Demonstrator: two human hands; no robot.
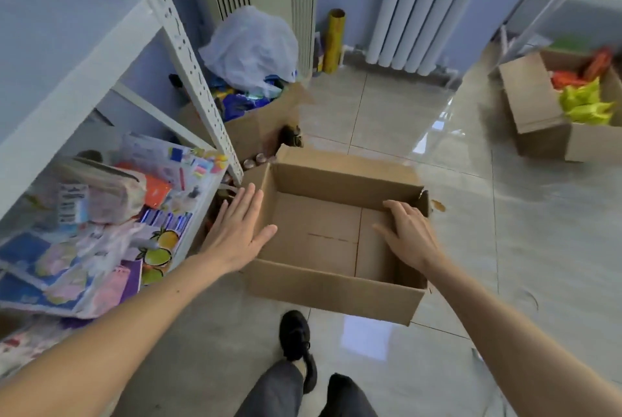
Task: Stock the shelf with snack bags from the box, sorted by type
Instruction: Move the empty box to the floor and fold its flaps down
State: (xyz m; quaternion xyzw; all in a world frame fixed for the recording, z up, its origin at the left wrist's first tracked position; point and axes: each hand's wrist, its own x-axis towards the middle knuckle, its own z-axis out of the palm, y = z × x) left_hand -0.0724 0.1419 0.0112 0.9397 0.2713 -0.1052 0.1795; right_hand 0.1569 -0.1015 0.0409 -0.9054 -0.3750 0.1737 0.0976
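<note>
Two hands, left hand (235, 231) flat, right hand (409, 234) gripping one empty box (323, 285) wall.

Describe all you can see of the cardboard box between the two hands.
The box is plain brown corrugated cardboard, open at the top and empty; its bare bottom shows flap seams. It sits on the tiled floor, beside the shelf. The far flap stands up; the right rim looks torn. The left hand lies flat against its left wall, fingers straight. The right hand curls over the right wall, fingers inside.
</note>
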